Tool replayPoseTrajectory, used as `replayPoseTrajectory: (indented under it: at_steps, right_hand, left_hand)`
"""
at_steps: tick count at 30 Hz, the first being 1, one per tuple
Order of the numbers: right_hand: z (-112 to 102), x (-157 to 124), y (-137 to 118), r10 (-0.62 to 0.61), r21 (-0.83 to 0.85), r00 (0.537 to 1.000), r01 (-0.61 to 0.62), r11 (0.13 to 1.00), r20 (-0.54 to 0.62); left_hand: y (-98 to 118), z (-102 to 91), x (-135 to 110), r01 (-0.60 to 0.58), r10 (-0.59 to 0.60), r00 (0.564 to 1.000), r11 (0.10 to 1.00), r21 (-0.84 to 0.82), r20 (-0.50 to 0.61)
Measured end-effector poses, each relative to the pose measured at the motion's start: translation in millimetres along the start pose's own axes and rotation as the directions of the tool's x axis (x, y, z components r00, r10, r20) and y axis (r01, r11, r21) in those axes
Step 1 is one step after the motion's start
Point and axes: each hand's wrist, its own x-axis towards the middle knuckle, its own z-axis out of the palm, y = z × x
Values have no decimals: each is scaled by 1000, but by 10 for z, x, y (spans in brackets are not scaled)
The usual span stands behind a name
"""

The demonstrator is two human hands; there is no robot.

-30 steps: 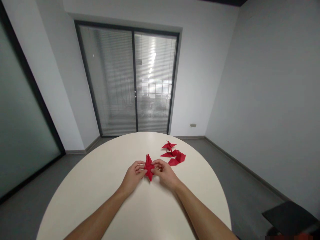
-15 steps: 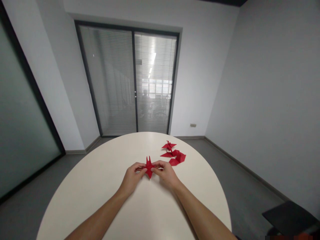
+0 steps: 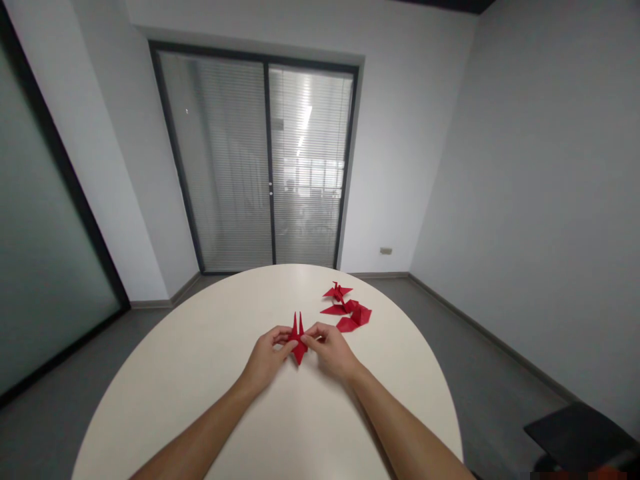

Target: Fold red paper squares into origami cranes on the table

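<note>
A small folded red paper piece (image 3: 298,339) with two thin points sticking up is held over the round white table (image 3: 200,373). My left hand (image 3: 266,357) pinches its left side with fingers closed. My right hand (image 3: 330,349) pinches its right side, fingers also closed. Both hands meet at the paper near the table's middle.
Several finished red paper figures (image 3: 347,309) lie on the table beyond my right hand. Glass doors with blinds (image 3: 265,160) stand behind the table. A dark chair edge (image 3: 580,437) shows at the lower right. Grey floor surrounds the table.
The paper's upper part has gone from one broad point to two narrow upright points, and my fingers have closed in nearer its centre. The hands stay in the same place.
</note>
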Motion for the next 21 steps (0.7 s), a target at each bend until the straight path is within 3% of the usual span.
replayPoseTrajectory:
  at_steps: [3, 11, 16, 21]
  right_hand:
    - [-8, 3, 12, -3, 35, 1000, 3, 999, 7]
    - [-127, -1, -99, -155, 13, 988, 155, 988, -10]
    - [-156, 28, -82, -161, -28, 983, 159, 987, -86]
    - [-174, 42, -42, -135, -55, 989, 132, 990, -59]
  left_hand:
    - [26, -3, -7, -12, 11, 1000, 1000, 28, 24]
    - [62, 46, -73, 15, -18, 990, 1000, 25, 137]
    - [31, 35, -69, -1, -4, 996, 999, 54, 94]
    - [49, 15, -53, -19, 16, 998, 998, 60, 63]
